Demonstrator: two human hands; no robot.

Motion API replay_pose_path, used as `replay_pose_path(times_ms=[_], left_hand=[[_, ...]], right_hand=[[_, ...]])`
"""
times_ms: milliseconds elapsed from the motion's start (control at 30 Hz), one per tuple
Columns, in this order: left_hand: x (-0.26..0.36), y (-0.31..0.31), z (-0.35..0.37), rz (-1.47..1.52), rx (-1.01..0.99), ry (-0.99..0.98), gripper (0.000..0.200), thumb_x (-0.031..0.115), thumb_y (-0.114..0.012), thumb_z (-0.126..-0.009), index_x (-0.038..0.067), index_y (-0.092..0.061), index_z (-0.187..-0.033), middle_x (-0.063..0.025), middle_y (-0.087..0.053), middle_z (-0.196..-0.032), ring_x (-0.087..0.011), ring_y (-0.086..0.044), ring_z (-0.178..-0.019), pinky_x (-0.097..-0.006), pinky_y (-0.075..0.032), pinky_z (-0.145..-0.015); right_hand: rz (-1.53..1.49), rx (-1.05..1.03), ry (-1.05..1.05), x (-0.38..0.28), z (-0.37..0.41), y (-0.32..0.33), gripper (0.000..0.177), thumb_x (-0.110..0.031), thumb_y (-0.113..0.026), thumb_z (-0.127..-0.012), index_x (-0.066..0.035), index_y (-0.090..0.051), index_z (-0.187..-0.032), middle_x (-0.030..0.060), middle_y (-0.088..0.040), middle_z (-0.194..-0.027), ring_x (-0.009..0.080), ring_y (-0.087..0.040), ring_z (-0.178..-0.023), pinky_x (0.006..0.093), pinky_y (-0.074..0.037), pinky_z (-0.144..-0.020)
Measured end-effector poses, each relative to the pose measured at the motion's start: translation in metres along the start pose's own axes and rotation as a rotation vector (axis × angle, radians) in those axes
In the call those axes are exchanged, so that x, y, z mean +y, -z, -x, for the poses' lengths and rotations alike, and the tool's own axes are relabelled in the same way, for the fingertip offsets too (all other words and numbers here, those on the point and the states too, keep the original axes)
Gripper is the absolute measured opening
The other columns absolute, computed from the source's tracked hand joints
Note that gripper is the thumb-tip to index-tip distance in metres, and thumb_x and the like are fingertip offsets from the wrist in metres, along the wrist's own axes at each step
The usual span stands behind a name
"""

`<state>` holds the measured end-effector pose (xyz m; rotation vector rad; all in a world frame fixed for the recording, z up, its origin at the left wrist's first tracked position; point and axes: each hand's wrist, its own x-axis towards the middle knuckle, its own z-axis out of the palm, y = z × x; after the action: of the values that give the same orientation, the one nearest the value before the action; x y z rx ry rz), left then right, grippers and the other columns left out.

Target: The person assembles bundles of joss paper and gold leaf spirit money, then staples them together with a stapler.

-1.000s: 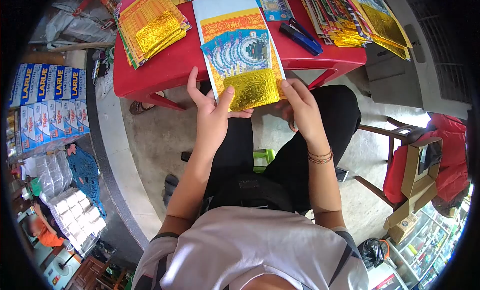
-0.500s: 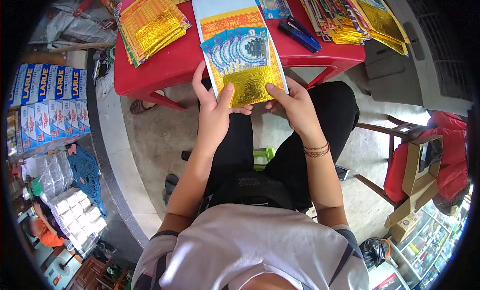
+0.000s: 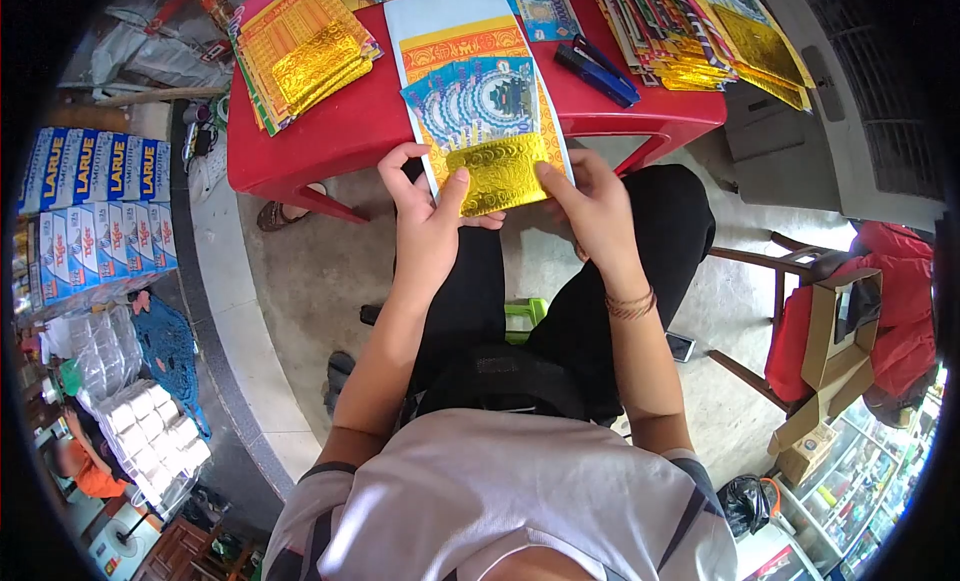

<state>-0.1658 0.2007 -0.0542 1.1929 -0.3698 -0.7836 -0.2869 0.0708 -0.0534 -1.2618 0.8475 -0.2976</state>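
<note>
Both my hands hold a paper bundle at the edge of a red table [image 3: 330,151]. On it, a fan of blue printed notes [image 3: 470,101] lies over orange-and-white patterned paper [image 3: 462,46], and a shiny gold foil piece [image 3: 503,176] covers the lower ends. My left hand [image 3: 428,206] grips the lower left, thumb on the foil and fingers behind. My right hand [image 3: 592,206] pinches the lower right with its thumb on the foil's edge; its other fingers are partly hidden. A dark blue stapler [image 3: 598,73] rests on the table to the right of the bundle.
One stack of orange paper with gold foil [image 3: 305,61] lies at the table's left; a thicker stack [image 3: 670,41] is at the right. A red chair with an open cardboard box [image 3: 835,371] stands right. Beer cartons [image 3: 100,206] are piled at left.
My right hand's fingers have shifted slightly at the bundle's right edge. The left index finger is a little lower and more bent. The bundle stays in nearly the same place.
</note>
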Motion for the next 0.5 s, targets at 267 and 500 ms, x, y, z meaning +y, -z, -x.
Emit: replay_pose_path(times_ms=[267,500], left_hand=[[0.000,0.003,-0.003,-0.014,-0.029,-0.002,0.038,0.005,-0.046,-0.095,0.014,-0.018,-0.119,-0.0257,-0.053,-0.112,-0.0315,-0.067,-0.078,-0.0356,-0.061,-0.059],[-0.007,0.006,-0.003,-0.019,0.049,-0.043,0.042,0.000,-0.054,-0.090,0.009,-0.027,-0.121,-0.0207,-0.058,-0.107,-0.0242,-0.064,-0.088,-0.0320,-0.055,-0.070]], right_hand=[[0.942,0.664,0.914,-0.048,-0.031,0.026,0.027,-0.017,-0.070,-0.078,-0.001,-0.060,-0.099,0.0109,-0.060,-0.093,0.0257,-0.054,-0.086,0.0343,-0.044,-0.073],[1.309,0.791,0.884,-0.038,-0.061,0.017,0.041,-0.029,-0.071,-0.077,-0.002,-0.058,-0.105,0.0141,-0.057,-0.108,0.0319,-0.049,-0.100,0.0468,-0.039,-0.081]])
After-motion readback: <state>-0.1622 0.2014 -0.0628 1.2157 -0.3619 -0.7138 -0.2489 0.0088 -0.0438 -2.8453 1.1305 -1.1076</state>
